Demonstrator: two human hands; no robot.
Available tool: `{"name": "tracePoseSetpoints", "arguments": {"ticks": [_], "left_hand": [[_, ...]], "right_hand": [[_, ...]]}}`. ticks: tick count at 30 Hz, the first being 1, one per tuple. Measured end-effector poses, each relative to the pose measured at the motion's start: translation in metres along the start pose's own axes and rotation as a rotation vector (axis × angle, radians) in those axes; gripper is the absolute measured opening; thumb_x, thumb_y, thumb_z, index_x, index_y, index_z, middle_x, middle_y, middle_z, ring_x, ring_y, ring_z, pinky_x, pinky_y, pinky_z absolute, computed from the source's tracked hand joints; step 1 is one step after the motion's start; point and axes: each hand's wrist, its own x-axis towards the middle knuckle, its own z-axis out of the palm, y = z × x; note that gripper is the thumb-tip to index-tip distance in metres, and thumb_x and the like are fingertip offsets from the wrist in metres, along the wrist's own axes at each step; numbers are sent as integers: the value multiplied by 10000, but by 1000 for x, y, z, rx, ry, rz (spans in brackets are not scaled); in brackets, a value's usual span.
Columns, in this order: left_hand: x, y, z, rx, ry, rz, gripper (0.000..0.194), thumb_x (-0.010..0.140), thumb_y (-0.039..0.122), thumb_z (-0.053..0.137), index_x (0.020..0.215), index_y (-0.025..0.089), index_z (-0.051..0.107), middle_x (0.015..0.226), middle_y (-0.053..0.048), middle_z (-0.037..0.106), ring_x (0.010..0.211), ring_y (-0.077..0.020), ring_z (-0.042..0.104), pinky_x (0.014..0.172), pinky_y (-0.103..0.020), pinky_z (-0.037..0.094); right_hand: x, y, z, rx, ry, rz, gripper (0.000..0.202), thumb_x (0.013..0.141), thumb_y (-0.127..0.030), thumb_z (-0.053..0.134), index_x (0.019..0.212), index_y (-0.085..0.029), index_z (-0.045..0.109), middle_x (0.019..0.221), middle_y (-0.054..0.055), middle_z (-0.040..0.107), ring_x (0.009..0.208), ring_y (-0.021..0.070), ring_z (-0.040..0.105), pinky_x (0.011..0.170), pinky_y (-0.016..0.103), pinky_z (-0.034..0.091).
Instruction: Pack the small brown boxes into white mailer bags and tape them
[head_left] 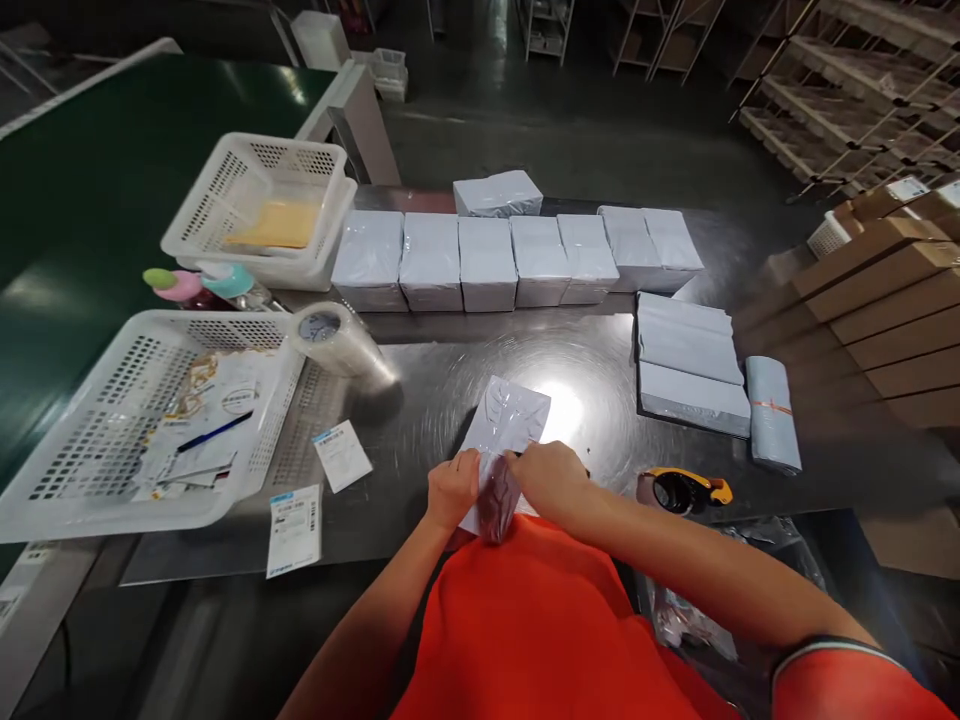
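A white plastic-wrapped package (506, 415) lies on the metal tabletop (420, 420) right in front of my body, its glossy film creased. My left hand (453, 488) is closed on its left edge, thumb and fingers pinching the film. From the other side my right hand (551, 476) grips the film too, its fingers curled and partly hidden. Between the hands a shiny flap of film (496, 500) hangs toward my shirt. To the right lies a yellow-and-black tape dispenser (679, 490).
Several white wrapped parcels (486, 262) stand in a row behind. White mailer bags (686, 345) lie stacked at right beside a grey roll (772, 410). At left are label stacks (295, 530), a clear tape roll (341, 340) and a white basket (172, 518) with papers and a pen.
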Motion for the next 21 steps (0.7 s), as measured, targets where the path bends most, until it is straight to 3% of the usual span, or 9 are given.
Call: {"name": "tracePoseSetpoints", "arguments": {"ticks": [2,4,7,10,12,14,16,18,21], "left_hand": [[-1,-1,-1,7,-38,-40,383,1004,245,300,843,175,640,743,-78,682,622,-164,623,574,-268,396],[0,-2,-1,19,-84,-73,388,1003,244,291,882,165,652,780,-98,689,670,-178,636,609,-276,416],[7,-2,-2,34,-164,-87,397,1004,249,290,907,166,666,788,-100,681,726,-193,642,661,-287,438],[15,2,-6,46,-236,-60,406,1006,243,282,958,168,677,828,-96,680,745,-204,641,669,-302,445],[18,6,-11,50,-274,-25,371,1005,275,315,1108,178,658,950,-98,685,766,-207,644,657,-307,448],[20,9,-18,54,-323,19,352,991,327,382,1237,213,607,1110,-100,657,792,-203,647,653,-305,455],[23,12,-25,65,-375,57,349,974,347,430,1268,244,587,1244,-101,597,820,-196,650,663,-300,466],[29,14,-31,85,-442,66,341,971,343,432,1263,251,582,1321,-108,535,832,-189,650,657,-296,474],[43,16,-36,115,-534,73,320,966,358,432,1226,244,581,1364,-116,462,851,-194,649,633,-296,478]], "right_hand": [[-20,16,-6,-8,-65,56,498,893,-54,407,1337,-198,579,945,169,722,886,282,716,691,338,539],[-42,40,-8,-28,-56,165,666,877,-47,411,1489,-308,380,960,149,709,817,290,717,648,352,528],[-58,76,15,-33,-3,336,774,887,-60,380,1542,-402,150,1047,137,669,763,275,706,630,355,515],[-46,96,81,16,35,437,748,878,-29,349,1556,-290,175,1092,170,634,851,273,690,684,349,519],[-30,98,138,64,63,499,688,884,-11,327,1547,-156,211,1129,216,612,958,281,664,732,346,520],[-14,92,185,143,81,573,621,908,-6,292,1520,-108,272,1139,212,614,1001,262,647,792,344,513],[1,83,209,202,126,648,565,932,-38,295,1496,-70,307,1219,237,587,1098,280,609,878,384,493],[18,71,202,273,260,636,535,963,-131,331,1486,-23,300,1332,278,517,1230,316,524,975,437,446],[53,55,151,392,508,413,609,976,-305,398,1502,-28,269,1469,270,399,1376,327,365,1093,478,346]]}}
